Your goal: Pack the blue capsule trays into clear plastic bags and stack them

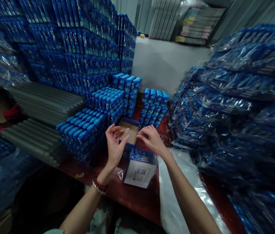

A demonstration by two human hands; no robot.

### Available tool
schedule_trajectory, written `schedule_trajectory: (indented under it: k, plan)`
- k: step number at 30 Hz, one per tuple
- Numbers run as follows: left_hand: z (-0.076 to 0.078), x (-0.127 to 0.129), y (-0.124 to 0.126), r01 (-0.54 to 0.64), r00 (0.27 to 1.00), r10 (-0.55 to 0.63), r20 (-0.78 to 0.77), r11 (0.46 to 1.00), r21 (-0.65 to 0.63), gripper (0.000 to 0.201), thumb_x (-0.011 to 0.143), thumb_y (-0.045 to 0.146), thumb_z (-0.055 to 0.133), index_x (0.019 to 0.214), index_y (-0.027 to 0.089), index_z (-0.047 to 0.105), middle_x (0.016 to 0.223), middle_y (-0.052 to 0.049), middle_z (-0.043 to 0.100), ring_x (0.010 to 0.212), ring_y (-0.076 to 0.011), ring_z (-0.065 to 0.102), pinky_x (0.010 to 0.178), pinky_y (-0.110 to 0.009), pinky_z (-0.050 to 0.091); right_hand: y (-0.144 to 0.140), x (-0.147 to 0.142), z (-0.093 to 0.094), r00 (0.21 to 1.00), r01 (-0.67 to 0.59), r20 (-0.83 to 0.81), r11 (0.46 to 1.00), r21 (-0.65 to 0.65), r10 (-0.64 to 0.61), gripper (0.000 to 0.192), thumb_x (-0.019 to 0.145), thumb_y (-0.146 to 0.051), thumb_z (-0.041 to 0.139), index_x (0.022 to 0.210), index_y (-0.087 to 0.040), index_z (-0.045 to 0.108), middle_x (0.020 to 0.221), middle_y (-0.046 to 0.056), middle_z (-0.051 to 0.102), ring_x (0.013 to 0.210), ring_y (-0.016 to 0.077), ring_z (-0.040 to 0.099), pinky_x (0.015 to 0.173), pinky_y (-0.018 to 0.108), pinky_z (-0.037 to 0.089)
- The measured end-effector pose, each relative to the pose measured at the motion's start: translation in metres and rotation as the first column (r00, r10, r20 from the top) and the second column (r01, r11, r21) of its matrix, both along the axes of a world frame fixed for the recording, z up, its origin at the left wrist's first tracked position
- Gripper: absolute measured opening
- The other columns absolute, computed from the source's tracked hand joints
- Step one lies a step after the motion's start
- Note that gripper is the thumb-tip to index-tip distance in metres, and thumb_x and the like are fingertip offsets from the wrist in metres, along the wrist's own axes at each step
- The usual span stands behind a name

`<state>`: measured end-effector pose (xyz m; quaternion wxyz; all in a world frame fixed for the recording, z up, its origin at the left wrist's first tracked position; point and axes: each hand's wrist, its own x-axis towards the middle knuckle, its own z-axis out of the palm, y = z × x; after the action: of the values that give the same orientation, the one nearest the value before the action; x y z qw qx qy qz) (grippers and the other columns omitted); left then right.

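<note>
Above an open blue carton (134,123) with a brown inside, my left hand (115,144) has its thumb and fingers apart. A small clear shiny scrap (127,130) shows by its fingertips; I cannot tell whether it sticks to them. My right hand (152,139) is at the carton's right side, thumb and fingers pinched together, and what they may hold is hidden. Just below the hands stands a box (141,174) with a white printed front and blue items in its top. A bit of clear film (120,174) lies at its left.
Blocks of blue packs (81,125) stand left of the carton, more packs (153,107) behind it. Tall stacks rise at left (79,42). Film-wrapped bundles (237,97) crowd the right. A white plastic sheet (176,182) covers part of the red table (137,201). Grey ribbed sheets (37,139) lie left.
</note>
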<state>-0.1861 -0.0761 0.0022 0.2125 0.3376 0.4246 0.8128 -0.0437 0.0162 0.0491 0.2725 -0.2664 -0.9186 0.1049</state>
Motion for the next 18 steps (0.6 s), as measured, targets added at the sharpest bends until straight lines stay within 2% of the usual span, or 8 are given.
schedule_trajectory:
  k: [2, 4, 6, 8, 10, 13, 18]
  plan:
    - [-0.011, 0.000, -0.001, 0.042, 0.998, -0.039, 0.042, 0.995, -0.089, 0.073, 0.059, 0.019, 0.078, 0.123, 0.023, 0.044, 0.121, -0.008, 0.056, 0.102, -0.0156, 0.059, 0.090, -0.031, 0.047, 0.004, -0.001, 0.001, 0.998, -0.013, -0.067, 1.000, -0.023, 0.012, 0.019, 0.087, -0.029, 0.055, 0.071, -0.020, 0.060, 0.075, 0.001, 0.064, 0.079, 0.0173, 0.056, 0.089, 0.042, 0.040]
    - [-0.018, 0.001, 0.000, 0.151, 0.988, -0.138, 0.076, 0.966, -0.208, 0.056, 0.062, 0.025, 0.076, 0.114, 0.017, 0.056, 0.114, -0.010, 0.063, 0.100, -0.0184, 0.061, 0.090, -0.033, 0.047, 0.004, -0.001, 0.002, 0.994, -0.038, -0.100, 0.999, -0.027, 0.036, 0.018, 0.088, -0.029, 0.054, 0.073, -0.021, 0.060, 0.074, 0.001, 0.064, 0.078, 0.0171, 0.057, 0.086, 0.039, 0.042]
    - [-0.016, 0.003, 0.002, 0.223, 0.974, -0.202, 0.106, 0.941, -0.256, 0.033, 0.069, 0.032, 0.071, 0.095, 0.013, 0.067, 0.096, -0.010, 0.070, 0.092, -0.0195, 0.065, 0.087, -0.033, 0.048, 0.000, -0.002, 0.005, 0.990, 0.008, -0.138, 0.999, 0.041, -0.003, 0.015, 0.088, -0.029, 0.052, 0.079, -0.021, 0.061, 0.080, 0.003, 0.064, 0.081, 0.0186, 0.057, 0.086, 0.040, 0.043]
    - [-0.010, 0.004, 0.004, 0.205, 0.977, -0.183, 0.111, 0.947, -0.248, 0.025, 0.073, 0.036, 0.067, 0.082, 0.012, 0.070, 0.083, -0.008, 0.072, 0.084, -0.0190, 0.067, 0.084, -0.032, 0.050, -0.009, -0.003, 0.008, 0.974, 0.122, -0.213, 0.975, 0.187, -0.082, 0.013, 0.089, -0.028, 0.051, 0.093, -0.021, 0.061, 0.093, 0.006, 0.063, 0.091, 0.0208, 0.056, 0.091, 0.043, 0.040]
    - [-0.003, 0.004, 0.006, 0.169, 0.983, -0.150, 0.103, 0.960, -0.223, 0.023, 0.072, 0.035, 0.067, 0.079, 0.013, 0.071, 0.079, -0.007, 0.073, 0.080, -0.0182, 0.068, 0.082, -0.031, 0.051, -0.020, -0.007, 0.011, 0.967, 0.177, -0.235, 0.919, 0.353, -0.096, 0.018, 0.090, -0.024, 0.048, 0.104, -0.023, 0.059, 0.100, 0.007, 0.061, 0.098, 0.0210, 0.053, 0.099, 0.045, 0.035]
    - [0.003, 0.003, 0.010, 0.142, 0.988, -0.130, 0.078, 0.974, -0.178, 0.022, 0.074, 0.033, 0.066, 0.083, 0.014, 0.071, 0.081, -0.006, 0.074, 0.079, -0.0174, 0.068, 0.081, -0.030, 0.051, -0.034, -0.015, 0.011, 0.996, 0.074, -0.089, 0.852, 0.519, -0.032, 0.023, 0.091, -0.016, 0.044, 0.105, -0.024, 0.061, 0.097, 0.005, 0.063, 0.100, 0.0197, 0.052, 0.100, 0.041, 0.033]
    - [0.001, 0.001, 0.012, 0.071, 0.993, -0.082, -0.085, 0.990, -0.120, 0.018, 0.079, 0.027, 0.061, 0.087, 0.015, 0.072, 0.087, -0.004, 0.073, 0.082, -0.0159, 0.066, 0.079, -0.027, 0.051, -0.037, -0.033, 0.011, 0.997, 0.028, 0.042, 0.796, 0.604, -0.067, 0.023, 0.091, -0.015, 0.042, 0.103, -0.019, 0.062, 0.097, 0.007, 0.064, 0.098, 0.0217, 0.049, 0.093, 0.039, 0.036]
